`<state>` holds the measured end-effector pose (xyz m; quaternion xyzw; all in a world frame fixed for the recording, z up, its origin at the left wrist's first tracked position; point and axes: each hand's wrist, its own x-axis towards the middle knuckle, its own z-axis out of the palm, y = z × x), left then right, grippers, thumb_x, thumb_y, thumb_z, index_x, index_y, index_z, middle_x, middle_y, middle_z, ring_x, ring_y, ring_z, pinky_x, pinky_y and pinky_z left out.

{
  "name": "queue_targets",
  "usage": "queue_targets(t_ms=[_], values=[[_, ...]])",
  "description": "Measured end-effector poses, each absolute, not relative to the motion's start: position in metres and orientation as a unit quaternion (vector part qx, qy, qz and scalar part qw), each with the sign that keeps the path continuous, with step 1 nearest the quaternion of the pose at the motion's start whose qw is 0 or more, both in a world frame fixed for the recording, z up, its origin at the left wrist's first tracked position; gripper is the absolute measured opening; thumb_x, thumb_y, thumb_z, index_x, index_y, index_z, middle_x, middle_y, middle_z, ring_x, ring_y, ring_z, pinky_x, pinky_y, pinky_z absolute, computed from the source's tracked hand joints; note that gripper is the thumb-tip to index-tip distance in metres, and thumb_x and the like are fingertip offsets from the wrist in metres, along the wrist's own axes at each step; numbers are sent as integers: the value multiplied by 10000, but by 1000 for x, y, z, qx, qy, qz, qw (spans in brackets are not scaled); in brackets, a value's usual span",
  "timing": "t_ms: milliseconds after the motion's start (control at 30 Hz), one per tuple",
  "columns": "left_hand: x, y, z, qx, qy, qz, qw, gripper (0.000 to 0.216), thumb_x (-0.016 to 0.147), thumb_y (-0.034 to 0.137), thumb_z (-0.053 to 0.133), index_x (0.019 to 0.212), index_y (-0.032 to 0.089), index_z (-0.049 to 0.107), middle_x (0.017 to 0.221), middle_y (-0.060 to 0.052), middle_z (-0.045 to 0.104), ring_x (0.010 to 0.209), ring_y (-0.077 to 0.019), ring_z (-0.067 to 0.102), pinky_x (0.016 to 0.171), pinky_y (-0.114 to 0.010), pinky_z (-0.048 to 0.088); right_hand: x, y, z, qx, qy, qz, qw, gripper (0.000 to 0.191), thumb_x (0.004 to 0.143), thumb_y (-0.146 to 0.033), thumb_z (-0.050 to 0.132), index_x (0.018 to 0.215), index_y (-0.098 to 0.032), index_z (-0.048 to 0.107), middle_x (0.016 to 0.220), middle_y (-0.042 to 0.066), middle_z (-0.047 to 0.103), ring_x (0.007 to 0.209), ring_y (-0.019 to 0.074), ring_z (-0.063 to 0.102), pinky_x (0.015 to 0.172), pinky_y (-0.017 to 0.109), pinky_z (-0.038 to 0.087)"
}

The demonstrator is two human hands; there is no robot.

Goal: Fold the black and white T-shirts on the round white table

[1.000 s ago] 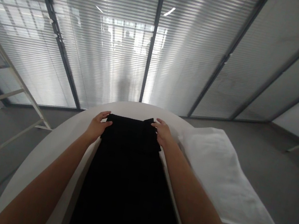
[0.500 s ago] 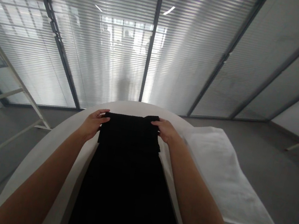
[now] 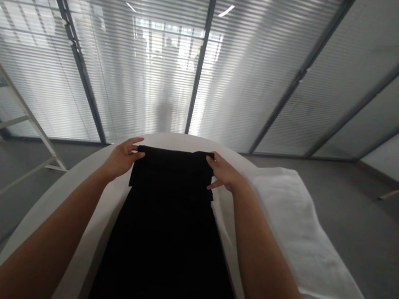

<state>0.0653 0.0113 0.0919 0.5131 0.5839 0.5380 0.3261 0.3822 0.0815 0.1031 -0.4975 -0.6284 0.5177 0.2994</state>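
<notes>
A long piece of black cloth [image 3: 167,251] lies over a round white table, running from the far side towards me. Its far end is turned back into a flat folded band [image 3: 173,171] with a slightly uneven right corner. My left hand [image 3: 122,157] pinches the band's far left corner, thumb on top. At the far right corner my right hand [image 3: 223,172] grips the fold between thumb and forefinger, its lower fingers spread away from the cloth. The dark fabric hides its own details, so I cannot tell which garment it is, if any.
White folded fabric [image 3: 296,232] lies on the table's right side and hangs past the edge. The white tabletop [image 3: 46,216] curves round at left. A pale metal frame [image 3: 16,98] stands on the floor at left. Glass partitions with blinds [image 3: 149,85] rise behind.
My right hand's lower fingers have spread out from the cloth's edge. My left hand stays at its corner with barely any movement. The view has shifted slightly.
</notes>
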Motion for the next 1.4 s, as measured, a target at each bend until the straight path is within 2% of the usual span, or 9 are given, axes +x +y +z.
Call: queue_targets(t_ms=[133, 233, 367, 600, 833, 933, 1167, 1400], values=[[67, 3, 101, 514, 634, 476, 328, 543, 668, 301, 767, 1197, 244, 654, 1125, -110, 602, 803, -218, 612, 416, -222, 500, 384, 80, 102, -492, -634, 527, 279, 374, 893, -507, 541, 1208, -306, 520, 1146, 98, 602, 825, 224, 604, 483, 345, 600], [68, -1, 107, 527, 625, 462, 345, 436, 703, 291, 735, 1134, 261, 675, 1124, -96, 586, 844, -231, 599, 415, -233, 524, 389, 81, 102, -469, -637, 553, 262, 414, 903, -527, 525, 1269, -339, 481, 1128, 82, 618, 793, 206, 618, 510, 353, 607], [67, -2, 107, 530, 600, 476, 363, 372, 729, 311, 709, 1096, 260, 670, 1067, -78, 574, 848, -220, 577, 431, -252, 553, 391, 80, 103, -453, -617, 577, 285, 415, 914, -518, 513, 1280, -330, 466, 1127, 77, 633, 830, 208, 625, 569, 369, 612], [63, 4, 97, 527, 564, 514, 374, 386, 724, 360, 692, 1088, 248, 627, 1082, -50, 538, 910, -211, 550, 505, -315, 601, 387, 81, 101, -430, -608, 585, 322, 326, 932, -515, 466, 1199, -328, 479, 1179, 55, 605, 938, 219, 610, 654, 419, 602], [63, 7, 92, 520, 496, 600, 352, 387, 721, 314, 698, 1091, 227, 624, 1011, -29, 570, 911, -195, 574, 654, -364, 611, 384, 88, 94, -372, -624, 544, 420, 334, 902, -531, 510, 1159, -318, 507, 1154, 37, 584, 1020, 212, 553, 740, 389, 561], [62, 9, 89, 521, 484, 605, 357, 381, 724, 301, 705, 1089, 224, 630, 974, -21, 587, 892, -187, 587, 683, -370, 606, 384, 90, 92, -364, -614, 549, 435, 336, 878, -529, 549, 1123, -299, 529, 1138, 35, 582, 1031, 211, 535, 752, 375, 548], [52, 8, 86, 520, 445, 609, 401, 337, 737, 281, 743, 1054, 225, 647, 960, -9, 610, 880, -172, 607, 716, -386, 608, 392, 88, 95, -303, -583, 626, 420, 286, 827, -471, 652, 1034, -287, 582, 1045, 10, 602, 966, 190, 541, 754, 368, 533], [31, -4, 94, 543, 387, 556, 496, 305, 666, 148, 815, 935, 190, 677, 938, -33, 680, 860, -192, 668, 772, -392, 591, 410, 84, 103, -263, -594, 671, 357, 266, 753, -333, 735, 991, -231, 674, 972, 32, 653, 883, 185, 595, 755, 337, 514]])
